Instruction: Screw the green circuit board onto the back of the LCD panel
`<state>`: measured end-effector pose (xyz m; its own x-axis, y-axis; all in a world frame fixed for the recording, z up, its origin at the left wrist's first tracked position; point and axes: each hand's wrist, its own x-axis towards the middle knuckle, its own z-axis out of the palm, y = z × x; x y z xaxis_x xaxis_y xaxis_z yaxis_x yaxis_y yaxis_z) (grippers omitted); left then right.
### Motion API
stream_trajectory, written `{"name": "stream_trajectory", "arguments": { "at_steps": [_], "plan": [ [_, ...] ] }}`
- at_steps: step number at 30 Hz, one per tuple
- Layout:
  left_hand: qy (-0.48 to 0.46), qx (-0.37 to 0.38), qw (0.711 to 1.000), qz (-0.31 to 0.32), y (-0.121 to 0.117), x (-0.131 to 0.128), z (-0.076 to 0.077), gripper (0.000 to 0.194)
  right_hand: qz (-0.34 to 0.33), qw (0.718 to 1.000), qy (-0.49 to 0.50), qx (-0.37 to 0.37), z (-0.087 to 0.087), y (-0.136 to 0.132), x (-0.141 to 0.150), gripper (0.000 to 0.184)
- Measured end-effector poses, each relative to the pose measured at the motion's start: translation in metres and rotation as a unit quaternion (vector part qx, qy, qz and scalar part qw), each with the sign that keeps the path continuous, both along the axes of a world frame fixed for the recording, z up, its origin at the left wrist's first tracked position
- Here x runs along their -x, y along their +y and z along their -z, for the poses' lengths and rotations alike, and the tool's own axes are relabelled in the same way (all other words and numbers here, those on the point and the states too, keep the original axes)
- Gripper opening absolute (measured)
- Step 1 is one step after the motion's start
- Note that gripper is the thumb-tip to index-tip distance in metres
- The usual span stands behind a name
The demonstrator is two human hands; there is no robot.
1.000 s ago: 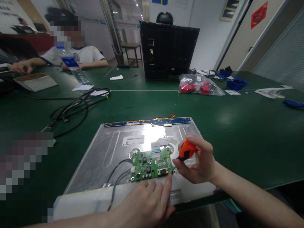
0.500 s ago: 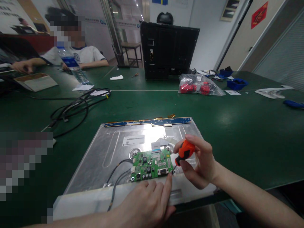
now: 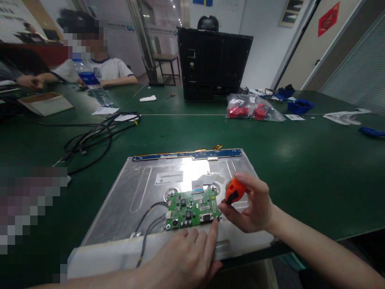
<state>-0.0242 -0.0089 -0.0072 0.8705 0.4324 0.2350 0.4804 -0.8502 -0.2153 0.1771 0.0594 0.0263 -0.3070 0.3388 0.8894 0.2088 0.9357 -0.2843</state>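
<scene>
The right hand (image 3: pixel 251 206) is closed around an orange-handled screwdriver (image 3: pixel 233 192), its tip at the right corner of the green circuit board (image 3: pixel 192 208); that board sits on a metal panel (image 3: pixel 135 200) lying on the green surface (image 3: pixel 300 168). The left hand (image 3: pixel 183 259) rests loosely curled just below the board, holding nothing, one fingertip (image 3: pixel 214 225) touching its near right corner; black cables (image 3: pixel 99 132) lie well left of and beyond the board.

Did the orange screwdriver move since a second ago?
Yes, slightly. The orange screwdriver handle tipped a little left and back while the right hand regripped it; its tip stayed at the green circuit board corner.
</scene>
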Motion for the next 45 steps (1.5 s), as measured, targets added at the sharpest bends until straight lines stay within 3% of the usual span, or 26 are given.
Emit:
{"name": "stream_trajectory", "arguments": {
  "at_steps": [9, 22, 34, 45],
  "plan": [
    [0.01, -0.007, 1.0, 0.005, -0.0006, 0.0002, -0.0002, 0.046, -0.052, 0.998, -0.003, 0.042, -0.0001, -0.0005, -0.0028, 0.079],
    [0.02, -0.009, 1.0, 0.002, -0.0011, 0.0009, -0.0012, 0.046, -0.004, 1.0, -0.003, 0.011, -0.0029, -0.0015, 0.0002, 0.074],
    [0.018, -0.006, 1.0, 0.004, -0.0007, 0.0006, -0.0028, 0.046, -0.058, 0.997, -0.013, 0.04, -0.0038, -0.0004, -0.0033, 0.077],
    [0.022, -0.007, 1.0, -0.004, -0.0006, 0.0009, 0.0004, 0.048, -0.006, 0.999, 0.001, 0.034, 0.0013, -0.0026, -0.0001, 0.076]
  ]
}}
